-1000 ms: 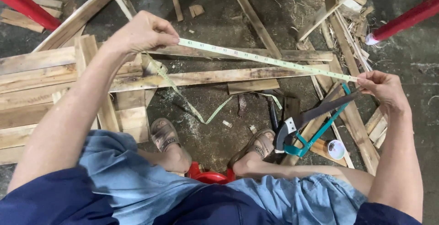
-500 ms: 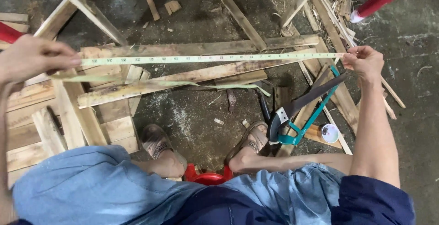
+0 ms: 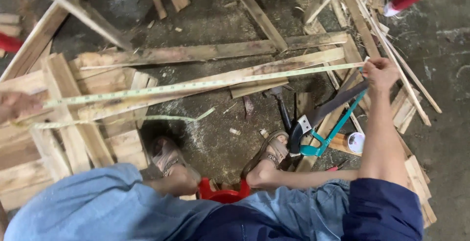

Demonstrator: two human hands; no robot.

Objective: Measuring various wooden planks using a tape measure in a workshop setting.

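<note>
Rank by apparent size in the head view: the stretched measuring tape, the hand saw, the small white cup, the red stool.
1. Measuring tape, longest, spanning from left hand to right hand.
2. Hand saw.
3. Red stool, mostly hidden under the legs, so its rank is unsure.
4. White cup, smallest.

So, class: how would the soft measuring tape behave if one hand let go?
The measuring tape is probably floppy: its spare end sags in a loose curve below the left hand. It likely stays straight only because the right hand keeps it taut, and seems light.
</note>
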